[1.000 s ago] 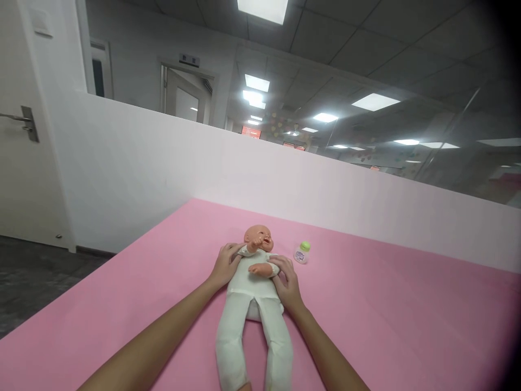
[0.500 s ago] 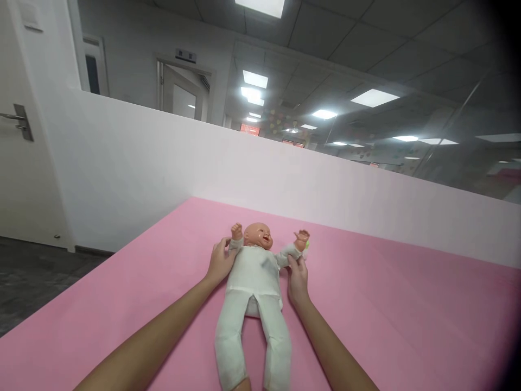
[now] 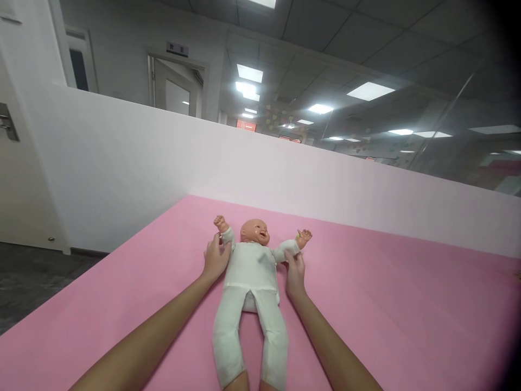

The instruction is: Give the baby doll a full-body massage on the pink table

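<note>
A baby doll in a white top and trousers lies on its back on the pink table, head toward the wall and feet toward me. Its bald plastic head is turned to the right, and both its arms are raised outward. My left hand grips the doll's sleeved arm on the left, fingers closed around it. On the other side, my right hand pinches the sleeve of the other arm below the doll's wrist. A small green spot shows by that wrist. The doll's feet run out of view at the bottom.
A low white wall borders the table's far side, with glass and ceiling lights beyond it. To the left are a door with a metal handle and dark floor past the table's edge.
The doll's arm in my left hand has swung outward to the left, away from the head. The other arm has shifted slightly outward to the right. The camera view has moved a little.
</note>
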Demonstrator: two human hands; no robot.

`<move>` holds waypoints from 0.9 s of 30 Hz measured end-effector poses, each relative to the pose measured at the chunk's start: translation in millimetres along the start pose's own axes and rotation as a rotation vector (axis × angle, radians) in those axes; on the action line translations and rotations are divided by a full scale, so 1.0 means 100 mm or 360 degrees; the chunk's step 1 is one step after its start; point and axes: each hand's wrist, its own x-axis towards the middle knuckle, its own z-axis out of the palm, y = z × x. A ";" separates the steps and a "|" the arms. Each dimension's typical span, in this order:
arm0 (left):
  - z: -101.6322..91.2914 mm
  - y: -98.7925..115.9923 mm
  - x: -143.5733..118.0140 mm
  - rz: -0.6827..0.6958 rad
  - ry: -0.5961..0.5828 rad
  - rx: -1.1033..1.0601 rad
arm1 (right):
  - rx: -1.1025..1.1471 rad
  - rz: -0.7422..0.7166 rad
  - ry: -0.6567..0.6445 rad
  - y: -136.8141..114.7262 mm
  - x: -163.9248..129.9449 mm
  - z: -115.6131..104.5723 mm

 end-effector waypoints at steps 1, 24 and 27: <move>0.00 0.02 -0.01 0.0066 -0.0016 0.0046 | -0.0095 -0.0078 -0.0070 -0.01 -0.01 0.00; 0.04 -0.04 0.13 0.0019 -0.0121 -0.0327 | -0.0359 -0.0310 -0.0170 -0.06 0.05 0.04; 0.02 -0.05 0.14 -0.0208 -0.0008 -0.0394 | -0.0243 -0.0171 -0.0041 -0.05 0.10 0.02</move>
